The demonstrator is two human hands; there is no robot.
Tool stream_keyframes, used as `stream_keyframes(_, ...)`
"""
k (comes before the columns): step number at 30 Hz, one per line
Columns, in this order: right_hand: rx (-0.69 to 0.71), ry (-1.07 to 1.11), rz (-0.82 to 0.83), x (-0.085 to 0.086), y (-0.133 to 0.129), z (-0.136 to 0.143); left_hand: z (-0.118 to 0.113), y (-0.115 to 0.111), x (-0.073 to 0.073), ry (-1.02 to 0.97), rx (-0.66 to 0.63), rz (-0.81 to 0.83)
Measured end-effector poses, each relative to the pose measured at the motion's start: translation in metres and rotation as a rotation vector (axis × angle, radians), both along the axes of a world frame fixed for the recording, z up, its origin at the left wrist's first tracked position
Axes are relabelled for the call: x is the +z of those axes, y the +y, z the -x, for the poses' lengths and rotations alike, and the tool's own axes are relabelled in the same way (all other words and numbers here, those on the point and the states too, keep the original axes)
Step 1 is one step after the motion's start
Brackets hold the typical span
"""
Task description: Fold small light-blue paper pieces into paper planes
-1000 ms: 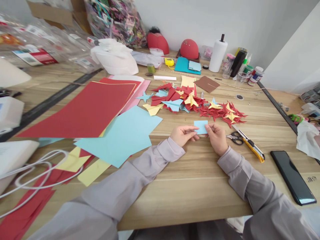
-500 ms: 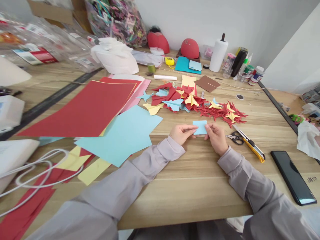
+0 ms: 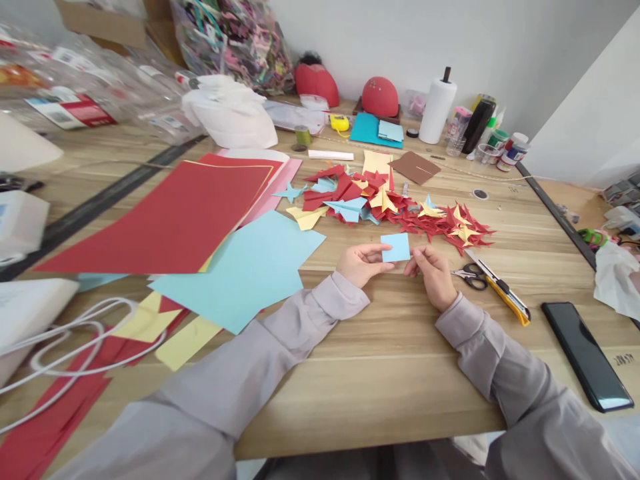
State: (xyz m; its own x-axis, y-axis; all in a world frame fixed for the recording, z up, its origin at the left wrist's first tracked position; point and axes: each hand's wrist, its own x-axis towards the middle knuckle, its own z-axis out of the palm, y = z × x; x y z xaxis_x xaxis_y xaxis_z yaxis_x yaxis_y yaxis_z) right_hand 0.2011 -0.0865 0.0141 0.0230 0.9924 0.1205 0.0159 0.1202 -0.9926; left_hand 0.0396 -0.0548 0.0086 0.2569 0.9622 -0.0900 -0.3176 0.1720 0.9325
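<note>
Between my hands is a small light blue piece of paper [image 3: 395, 247], roughly rectangular and slightly tilted. My left hand [image 3: 361, 264] pinches its left edge between thumb and fingers. At the lower right corner, the thumb and fingertips of my right hand [image 3: 433, 275] are closed on the paper's edge. Just beyond lies a heap of folded paper stars and planes [image 3: 345, 190], mostly red with some blue and yellow. To the right of my right hand are black-handled scissors [image 3: 471, 275] and a yellow utility knife [image 3: 505, 293].
Large red sheets [image 3: 170, 220] and light blue sheets [image 3: 240, 267] lie on the left, with a white cable [image 3: 95, 327] near them. A black phone [image 3: 585, 353] rests at the right. Along the back stand a white roll [image 3: 437, 110] and several bottles [image 3: 513, 155].
The blue paper has shifted slightly left and up and is tilted now. My right fingers have slid from its right side down to the lower right corner.
</note>
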Motion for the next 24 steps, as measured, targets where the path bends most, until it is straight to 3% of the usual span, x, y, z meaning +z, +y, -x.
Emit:
stream_keyframes(18,0.053,-0.007,0.038,-0.0022,0.0002,0.0013,0.0002,0.0013,-0.0004,-0.022,0.033,-0.002)
stream_keyframes(24,0.067,0.048,-0.078,-0.0017,0.0013,0.0023,-0.0007,-0.0018,0.0015,0.014,-0.008,-0.039)
